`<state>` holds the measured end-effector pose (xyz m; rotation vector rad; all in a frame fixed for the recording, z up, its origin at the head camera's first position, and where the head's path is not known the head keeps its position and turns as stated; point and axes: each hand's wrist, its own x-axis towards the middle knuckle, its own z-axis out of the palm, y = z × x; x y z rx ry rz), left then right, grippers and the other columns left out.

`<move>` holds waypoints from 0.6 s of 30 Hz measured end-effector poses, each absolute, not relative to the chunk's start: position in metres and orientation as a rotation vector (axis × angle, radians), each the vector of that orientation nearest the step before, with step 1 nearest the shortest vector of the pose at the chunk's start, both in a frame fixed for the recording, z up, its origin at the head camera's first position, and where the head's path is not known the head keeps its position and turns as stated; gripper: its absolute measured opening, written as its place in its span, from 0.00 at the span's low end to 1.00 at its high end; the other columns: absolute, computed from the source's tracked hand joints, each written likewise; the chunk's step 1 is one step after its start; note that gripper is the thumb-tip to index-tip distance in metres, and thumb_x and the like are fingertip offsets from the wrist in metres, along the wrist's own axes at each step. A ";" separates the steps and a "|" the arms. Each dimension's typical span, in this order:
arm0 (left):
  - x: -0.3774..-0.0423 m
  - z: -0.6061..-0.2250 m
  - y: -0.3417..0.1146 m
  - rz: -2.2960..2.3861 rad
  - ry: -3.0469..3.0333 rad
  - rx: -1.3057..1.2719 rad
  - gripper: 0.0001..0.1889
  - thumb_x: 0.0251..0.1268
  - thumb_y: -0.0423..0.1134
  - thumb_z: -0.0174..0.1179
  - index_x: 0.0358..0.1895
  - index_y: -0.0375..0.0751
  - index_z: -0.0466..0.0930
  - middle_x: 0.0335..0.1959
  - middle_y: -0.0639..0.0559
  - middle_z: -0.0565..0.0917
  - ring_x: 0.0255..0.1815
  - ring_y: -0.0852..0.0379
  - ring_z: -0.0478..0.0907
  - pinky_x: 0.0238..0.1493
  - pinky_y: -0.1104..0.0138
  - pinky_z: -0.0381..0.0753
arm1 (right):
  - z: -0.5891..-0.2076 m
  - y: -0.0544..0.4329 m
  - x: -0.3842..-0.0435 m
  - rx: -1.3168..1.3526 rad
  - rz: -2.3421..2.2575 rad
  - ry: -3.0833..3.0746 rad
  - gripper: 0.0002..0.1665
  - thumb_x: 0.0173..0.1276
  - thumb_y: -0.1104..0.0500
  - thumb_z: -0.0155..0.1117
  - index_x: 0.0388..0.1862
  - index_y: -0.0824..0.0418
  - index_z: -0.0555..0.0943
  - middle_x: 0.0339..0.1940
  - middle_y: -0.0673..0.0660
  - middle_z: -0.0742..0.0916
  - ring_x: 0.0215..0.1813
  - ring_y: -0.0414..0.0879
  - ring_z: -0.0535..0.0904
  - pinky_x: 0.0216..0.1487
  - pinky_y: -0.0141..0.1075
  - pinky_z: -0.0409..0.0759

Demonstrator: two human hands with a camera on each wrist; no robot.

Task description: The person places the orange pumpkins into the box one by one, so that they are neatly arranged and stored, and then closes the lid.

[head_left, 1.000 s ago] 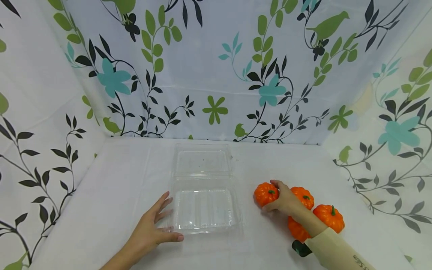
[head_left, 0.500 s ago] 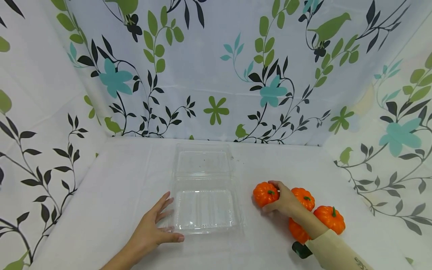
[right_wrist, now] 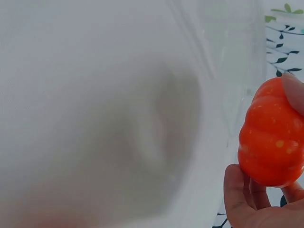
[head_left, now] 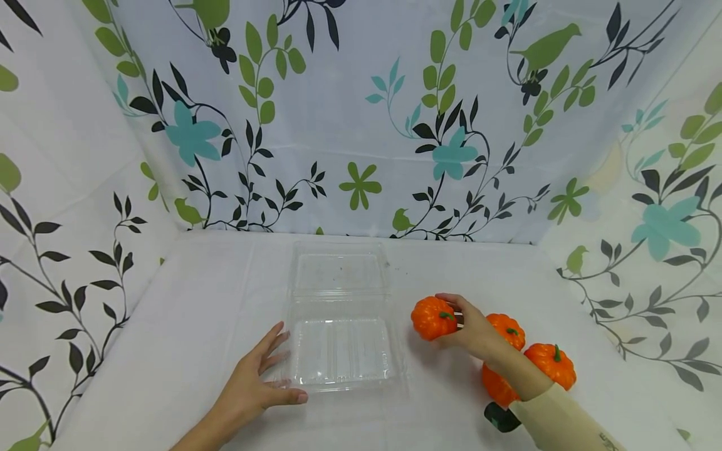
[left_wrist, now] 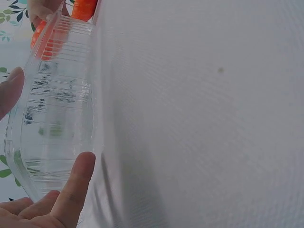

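Note:
My right hand (head_left: pixel 470 326) grips a small orange pumpkin (head_left: pixel 434 318) with a green stem, thumb and fingers on its sides. In the right wrist view the pumpkin (right_wrist: pixel 271 135) hangs over the white surface, its shadow falling below. To its left lies a clear plastic clamshell container (head_left: pixel 341 351), lid folded back flat toward the wall. My left hand (head_left: pixel 254 379) rests at the container's left side, fingers spread and fairly straight. The left wrist view shows the thumb and fingertips along the clear wall (left_wrist: pixel 61 109) of the container.
More orange pumpkins lie by the right forearm: one behind it (head_left: pixel 507 330), one to its right (head_left: pixel 551 364), one partly under it (head_left: pixel 499 385). A dark green object (head_left: pixel 501 418) sits near the sleeve. Leaf-patterned cloth (head_left: pixel 361 125) walls the table.
My right hand has moved the pumpkin slightly left and up off the table, toward the container. The left hand and the container have stayed in place.

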<state>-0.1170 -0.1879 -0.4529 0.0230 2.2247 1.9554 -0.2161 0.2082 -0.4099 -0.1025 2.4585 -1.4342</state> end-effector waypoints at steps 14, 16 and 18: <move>-0.113 -0.456 -0.188 1.966 2.288 0.018 0.67 0.34 0.32 0.85 0.82 0.45 0.51 0.79 0.46 0.60 0.76 0.36 0.60 0.51 0.64 0.85 | -0.389 0.174 -0.204 -0.180 -1.530 2.328 0.56 0.50 0.67 0.83 0.77 0.51 0.66 0.71 0.58 0.73 0.68 0.59 0.70 0.61 0.52 0.79; -0.112 -0.456 -0.188 1.969 2.297 0.022 0.66 0.34 0.32 0.85 0.81 0.44 0.51 0.80 0.46 0.60 0.76 0.36 0.61 0.51 0.64 0.85 | -0.387 0.170 -0.204 -0.177 -1.556 2.296 0.56 0.49 0.67 0.83 0.77 0.50 0.67 0.71 0.57 0.73 0.67 0.58 0.71 0.61 0.52 0.79; -0.111 -0.457 -0.187 1.966 2.314 0.025 0.66 0.34 0.32 0.85 0.81 0.42 0.52 0.80 0.45 0.60 0.75 0.36 0.61 0.50 0.64 0.86 | -0.386 0.164 -0.203 -0.188 -1.586 2.259 0.56 0.50 0.67 0.82 0.77 0.51 0.66 0.71 0.57 0.73 0.66 0.58 0.71 0.61 0.52 0.79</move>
